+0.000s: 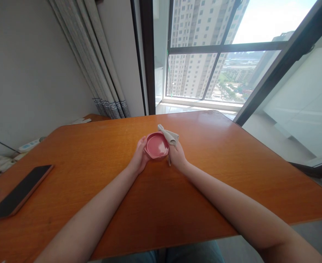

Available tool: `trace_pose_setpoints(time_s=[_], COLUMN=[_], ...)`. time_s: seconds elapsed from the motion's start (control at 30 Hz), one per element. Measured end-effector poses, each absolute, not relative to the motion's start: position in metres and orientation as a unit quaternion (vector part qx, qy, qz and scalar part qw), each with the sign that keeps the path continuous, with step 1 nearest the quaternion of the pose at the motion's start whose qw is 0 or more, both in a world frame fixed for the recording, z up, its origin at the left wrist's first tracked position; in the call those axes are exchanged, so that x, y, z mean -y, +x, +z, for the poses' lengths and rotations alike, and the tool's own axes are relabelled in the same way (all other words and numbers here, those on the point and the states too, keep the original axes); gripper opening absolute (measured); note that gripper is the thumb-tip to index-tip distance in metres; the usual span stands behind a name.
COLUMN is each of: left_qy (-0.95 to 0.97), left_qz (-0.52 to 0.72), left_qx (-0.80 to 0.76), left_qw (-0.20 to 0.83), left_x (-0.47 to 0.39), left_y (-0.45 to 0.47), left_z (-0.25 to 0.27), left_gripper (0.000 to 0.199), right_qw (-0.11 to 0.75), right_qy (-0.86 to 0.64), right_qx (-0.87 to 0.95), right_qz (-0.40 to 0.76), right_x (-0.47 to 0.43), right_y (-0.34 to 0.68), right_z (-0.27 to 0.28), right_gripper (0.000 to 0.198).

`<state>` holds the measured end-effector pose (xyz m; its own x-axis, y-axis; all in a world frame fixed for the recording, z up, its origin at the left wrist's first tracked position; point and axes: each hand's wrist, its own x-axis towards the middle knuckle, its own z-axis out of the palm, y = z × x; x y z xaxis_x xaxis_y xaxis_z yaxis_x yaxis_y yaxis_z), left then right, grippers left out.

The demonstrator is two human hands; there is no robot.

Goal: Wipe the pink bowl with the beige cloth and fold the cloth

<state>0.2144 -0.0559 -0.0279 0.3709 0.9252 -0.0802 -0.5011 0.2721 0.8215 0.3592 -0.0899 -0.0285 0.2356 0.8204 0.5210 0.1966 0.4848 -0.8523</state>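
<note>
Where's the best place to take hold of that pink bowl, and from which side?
Grip the pink bowl by its rim on the near-left side, where the left hand already cups it. The open mouth tilts toward the camera, and the right hand presses a grey cloth over the far-right rim, so that side is covered.

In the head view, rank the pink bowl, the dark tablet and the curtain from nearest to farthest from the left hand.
1. Pink bowl: held by the left hand, at the table's middle.
2. Dark tablet: flat on the table's left edge.
3. Curtain: beyond the table's far edge, by the window.
</note>
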Motion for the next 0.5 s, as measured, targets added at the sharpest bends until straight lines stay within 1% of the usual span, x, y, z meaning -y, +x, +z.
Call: trace_pose_setpoints(time_s=[0.07, 0.13, 0.23, 0.3, 0.4, 0.5], left_qy=[0.395, 0.397, 0.327, 0.283, 0.280, 0.315], left_qz=[0.472, 0.496, 0.567, 0.586, 0.571, 0.515], left_qx=[-0.305, -0.310, -0.314, -0.296, -0.239, -0.223], left_qw=[0.726, 0.707, 0.688, 0.700, 0.734, 0.765], left_x=[0.052, 0.050, 0.049, 0.050, 0.052, 0.054], left_y=[0.213, 0.214, 0.217, 0.219, 0.219, 0.217], left_z=[-0.031, -0.034, -0.036, -0.033, -0.028, -0.026], left_gripper=[0.041, 0.035, 0.029, 0.029, 0.034, 0.037], right_qw=[0.637, 0.634, 0.628, 0.616, 0.600, 0.612], right_qy=[-0.437, -0.436, -0.441, -0.445, -0.461, -0.477], right_qx=[0.575, 0.576, 0.583, 0.598, 0.607, 0.578], right_qz=[0.268, 0.276, 0.267, 0.256, 0.245, 0.251], right_x=[0.090, 0.090, 0.090, 0.091, 0.092, 0.090], right_y=[0.358, 0.355, 0.349, 0.344, 0.340, 0.344], right_z=[-0.029, -0.032, -0.038, -0.042, -0.046, -0.045], right_gripper=[0.049, 0.049, 0.052, 0.056, 0.062, 0.064])
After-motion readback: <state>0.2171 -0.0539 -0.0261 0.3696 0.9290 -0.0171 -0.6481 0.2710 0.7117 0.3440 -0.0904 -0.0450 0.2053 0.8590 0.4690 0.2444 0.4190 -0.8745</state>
